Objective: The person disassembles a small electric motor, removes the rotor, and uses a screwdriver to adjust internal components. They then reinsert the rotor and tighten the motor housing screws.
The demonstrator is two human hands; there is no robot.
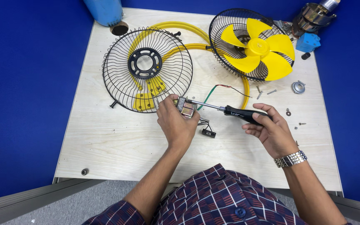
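Note:
My left hand (176, 123) grips a small metal block-shaped part (186, 106) with wires hanging from it, held just above the wooden tabletop (105, 141). In my right hand (271, 131) is a black-handled screwdriver (240, 113); its shaft points left and the tip touches the metal part. A small black connector (208, 133) on thin wires lies under my left hand. Green and red wires (213, 92) trail away from the part toward the fan.
A black wire fan guard (117, 83) lies flat over a yellow frame (188, 27). A second guard holds the yellow fan blade (258, 48) at back right. Loose screws (271, 91), a metal ring (298, 87), a blue block (308, 42), a motor (313, 16) and a blue cylinder (104, 10) lie around.

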